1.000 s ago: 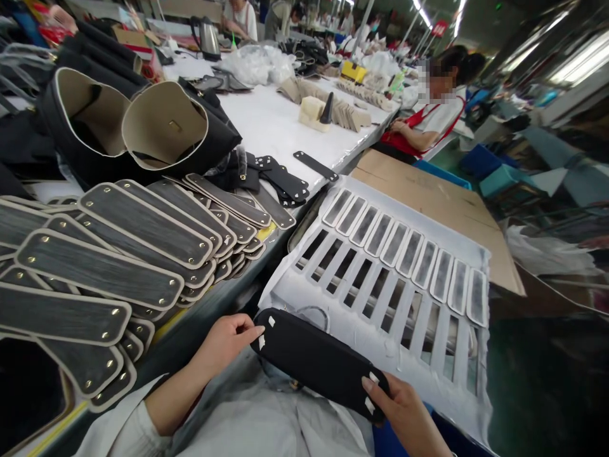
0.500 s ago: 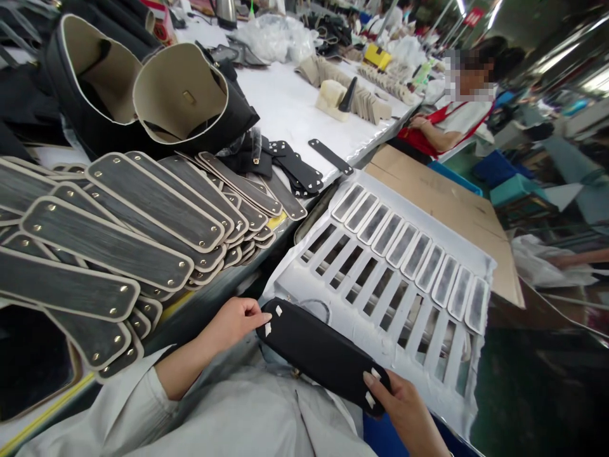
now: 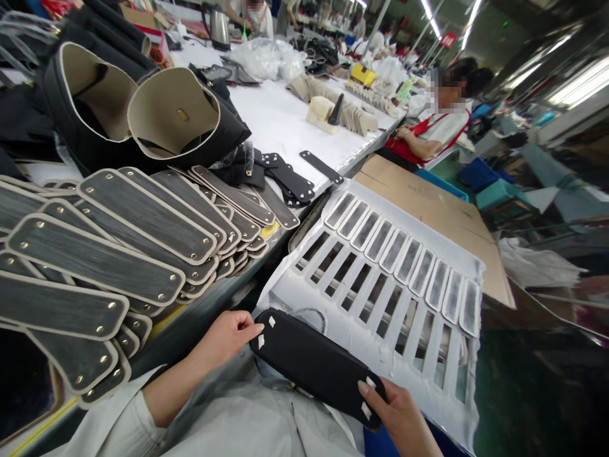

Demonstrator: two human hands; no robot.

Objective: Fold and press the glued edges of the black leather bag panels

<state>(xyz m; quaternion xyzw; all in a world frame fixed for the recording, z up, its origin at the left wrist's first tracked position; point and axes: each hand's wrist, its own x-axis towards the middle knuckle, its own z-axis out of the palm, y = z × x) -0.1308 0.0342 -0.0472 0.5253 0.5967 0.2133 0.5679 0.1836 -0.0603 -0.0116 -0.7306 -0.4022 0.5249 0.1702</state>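
A long black bag base panel (image 3: 316,362) with rounded ends lies tilted over my lap, white tape bits at both ends. My left hand (image 3: 231,336) pinches its left end between thumb and fingers. Around its right end my right hand (image 3: 397,406) is closed, the thumb on top beside the tape and the other fingers hidden below. Small metal fittings show at the panel's edges; what lies underneath is mostly hidden. Just beyond the panel is a grey slatted rack (image 3: 380,292), carrying a row of grey strips with pale borders (image 3: 406,260).
Grey pale-edged panels with metal studs (image 3: 143,216) are heaped on the table at left. Behind them stands an open black bag (image 3: 176,120). Small black strips (image 3: 290,178) lie near the table edge. A cardboard sheet (image 3: 428,209) and a seated person (image 3: 438,127) are at right.
The whole view has shifted slightly, with the far background lower in the picture. Both hands keep their hold on the black panel, which shows a little more of its face.
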